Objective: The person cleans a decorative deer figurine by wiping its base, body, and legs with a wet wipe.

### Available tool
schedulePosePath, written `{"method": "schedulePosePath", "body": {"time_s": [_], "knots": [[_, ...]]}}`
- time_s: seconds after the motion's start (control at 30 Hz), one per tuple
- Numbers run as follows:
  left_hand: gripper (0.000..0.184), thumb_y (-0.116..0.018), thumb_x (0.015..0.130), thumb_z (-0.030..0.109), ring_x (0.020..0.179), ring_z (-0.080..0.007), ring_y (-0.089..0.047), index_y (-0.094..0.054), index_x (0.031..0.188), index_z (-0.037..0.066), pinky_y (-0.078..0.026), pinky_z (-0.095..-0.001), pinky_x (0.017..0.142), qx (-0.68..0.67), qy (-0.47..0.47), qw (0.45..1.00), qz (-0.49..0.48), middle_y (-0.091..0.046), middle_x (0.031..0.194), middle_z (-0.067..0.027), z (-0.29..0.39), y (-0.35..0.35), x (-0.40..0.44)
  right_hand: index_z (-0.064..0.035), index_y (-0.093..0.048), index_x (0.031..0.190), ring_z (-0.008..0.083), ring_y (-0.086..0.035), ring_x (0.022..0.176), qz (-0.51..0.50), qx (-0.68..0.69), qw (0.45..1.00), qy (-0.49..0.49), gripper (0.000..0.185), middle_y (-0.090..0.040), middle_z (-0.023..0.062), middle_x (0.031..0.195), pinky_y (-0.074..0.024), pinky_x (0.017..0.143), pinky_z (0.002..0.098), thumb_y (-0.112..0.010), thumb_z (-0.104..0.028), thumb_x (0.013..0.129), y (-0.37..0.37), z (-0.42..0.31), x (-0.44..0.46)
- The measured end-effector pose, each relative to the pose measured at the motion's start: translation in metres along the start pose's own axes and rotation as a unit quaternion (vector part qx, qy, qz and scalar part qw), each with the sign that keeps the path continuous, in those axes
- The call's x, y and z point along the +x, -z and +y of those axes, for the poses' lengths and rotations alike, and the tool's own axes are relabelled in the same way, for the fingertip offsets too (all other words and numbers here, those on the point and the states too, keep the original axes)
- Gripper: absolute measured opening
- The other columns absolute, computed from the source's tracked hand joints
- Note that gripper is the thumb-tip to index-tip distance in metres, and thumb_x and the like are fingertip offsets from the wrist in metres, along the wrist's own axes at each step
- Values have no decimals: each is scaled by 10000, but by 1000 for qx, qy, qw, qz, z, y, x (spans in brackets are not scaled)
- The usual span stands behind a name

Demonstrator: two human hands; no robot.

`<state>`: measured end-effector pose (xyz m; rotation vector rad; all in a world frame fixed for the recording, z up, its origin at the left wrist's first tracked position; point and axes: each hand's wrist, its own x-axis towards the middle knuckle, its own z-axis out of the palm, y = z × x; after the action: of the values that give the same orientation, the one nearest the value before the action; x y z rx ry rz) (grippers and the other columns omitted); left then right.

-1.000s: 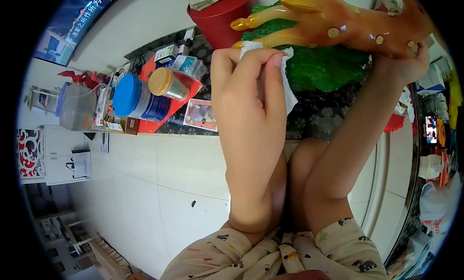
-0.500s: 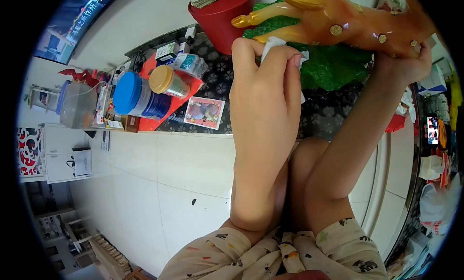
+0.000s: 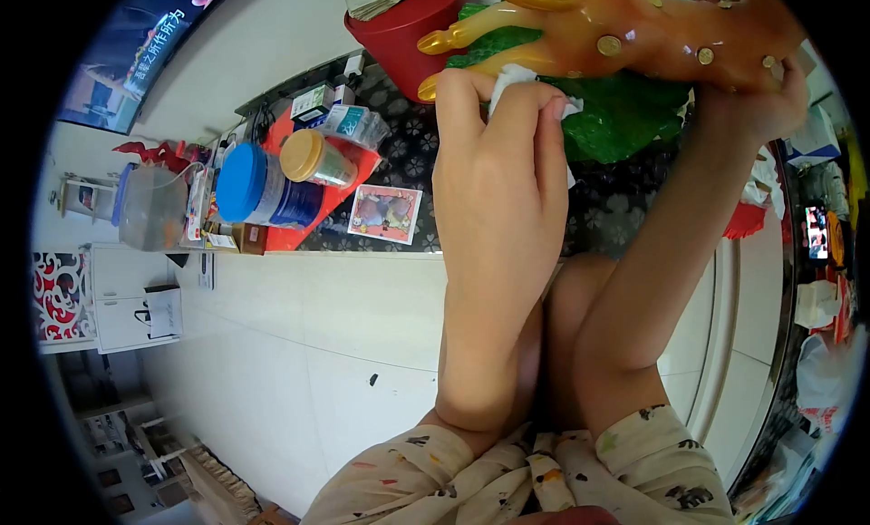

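A glossy orange figurine (image 3: 625,35) with gold coins on its surface and gold-tipped, leg-like parts lies across the top of the view. Near those gold tips, my left hand (image 3: 503,153) is closed on a crumpled white tissue (image 3: 512,77). My right hand (image 3: 775,108) grips the figurine's right end from below, its fingers partly hidden. Under the figurine is a shiny, crinkled green piece (image 3: 625,117), on a dark flower-patterned tabletop (image 3: 412,162). Whether that green piece is joined to the figurine, I cannot tell.
Behind the left hand stands a red bucket (image 3: 408,35) with papers on top. To the left are a blue-lidded tub (image 3: 245,182), a yellow-lidded jar (image 3: 313,158), small boxes (image 3: 313,103) and a picture card (image 3: 385,213). A lit phone (image 3: 816,233) is at right.
The figurine has shifted slightly left and up in view. Both hands keep their holds, and the tissue stays in the left. The camera view has tilted a little.
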<state>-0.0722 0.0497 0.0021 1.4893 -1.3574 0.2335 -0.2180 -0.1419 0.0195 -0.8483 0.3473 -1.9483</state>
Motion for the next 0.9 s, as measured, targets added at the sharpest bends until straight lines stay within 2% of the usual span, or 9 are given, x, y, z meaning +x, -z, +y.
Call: {"method": "schedulePosePath", "body": {"time_s": [0.2, 0.27, 0.33, 0.4, 0.5, 0.63, 0.7, 0.83, 0.9], "knots": [[32, -667, 952, 27, 793, -350, -586, -671, 979, 10, -485, -422, 673, 3, -16, 1000, 5, -500, 963, -152, -1, -2, 0, 75, -490, 1396, 440, -544, 1297, 12, 2, 1000, -19, 580, -562, 251, 1385, -429, 1133, 570, -371, -245, 927, 2, 0, -1], [33, -671, 949, 26, 787, -345, -583, -674, 981, 17, -483, -415, 672, 1, -15, 1000, -3, -499, 958, -150, -2, -2, 0, 76, -585, 1228, 373, -649, 1074, -85, 116, 990, -11, 471, -667, 226, 1174, -531, 980, 491, -411, -269, 960, 2, -1, -12], [34, -673, 947, 23, 782, -341, -582, -675, 981, 23, -482, -410, 670, 3, -20, 1000, -9, -497, 953, -148, -2, -1, 1, 75, -632, 1151, 341, -700, 965, -120, 163, 979, -16, 449, -720, 212, 1071, -582, 903, 452, -432, -287, 976, 6, 0, -12], [34, -675, 944, 20, 781, -336, -585, -673, 977, 27, -481, -407, 668, 8, -31, 999, -13, -496, 950, -145, -2, -1, 2, 73, -632, 1166, 343, -699, 971, -92, 146, 984, -33, 460, -719, 209, 1076, -582, 901, 454, -434, -297, 977, 7, 1, -4], [34, -676, 941, 17, 782, -332, -587, -669, 971, 31, -480, -410, 664, 9, -45, 999, -11, -496, 950, -139, -3, -3, 2, 68, -628, 1169, 356, -697, 977, -36, 131, 991, -2, 458, -716, 210, 1086, -581, 907, 460, -437, -301, 976, -4, 1, -15], [49, -673, 934, 7, 786, -335, -591, -666, 970, 39, -483, -412, 665, 15, -47, 999, -20, -494, 959, -134, -2, -1, 2, 64, -622, 1180, 375, -695, 987, -82, 170, 982, -9, 459, -714, 213, 1098, -580, 915, 469, -440, -303, 973, -1, -2, -20], [62, -672, 929, 2, 791, -338, -594, -665, 972, 46, -486, -414, 667, 22, -54, 998, -19, -491, 962, -133, -3, -2, 3, 65, -620, 1184, 382, -693, 992, -53, 140, 989, -13, 459, -714, 216, 1104, -580, 918, 473, -440, -301, 972, 3, 2, -9], [110, -671, 896, -21, 805, -345, -597, -667, 974, 57, -494, -416, 678, 5, -39, 999, -18, -487, 962, -136, -3, -5, 1, 67, -615, 1188, 381, -690, 1005, -140, 190, 971, 43, 456, -714, 217, 1113, -572, 935, 475, -436, -293, 973, 1, 6, -22], [151, -665, 869, -45, 812, -348, -598, -669, 974, 64, -497, -417, 681, 10, -42, 999, -17, -486, 960, -139, -2, -5, 1, 65, -615, 1182, 378, -689, 1011, -119, 188, 975, 16, 450, -713, 218, 1115, -569, 942, 474, -433, -290, 975, 1, 1, -20]]}}
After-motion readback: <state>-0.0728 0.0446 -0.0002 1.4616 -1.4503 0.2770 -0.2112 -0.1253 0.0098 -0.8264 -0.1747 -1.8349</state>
